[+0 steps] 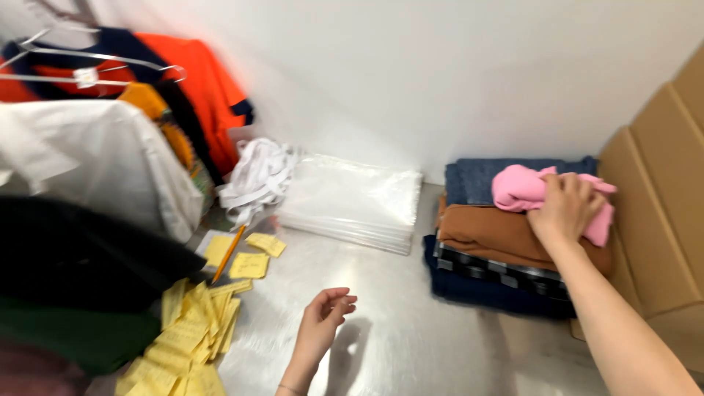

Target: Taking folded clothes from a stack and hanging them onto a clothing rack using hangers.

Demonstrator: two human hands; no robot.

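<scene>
Gripping the pink garment point(524, 189) atop the folded clothes stack point(506, 242), the right hand point(566, 209) closes its fingers on the fabric. Lift straight up, leaving the stack undisturbed. The left hand point(323, 326) hovers over the table point(411, 330), fingers loosely curled, empty.

A crumpled pink garment point(522, 189) lies bunched atop a stack of folded clothes point(499, 242), towards its right rear corner
</scene>
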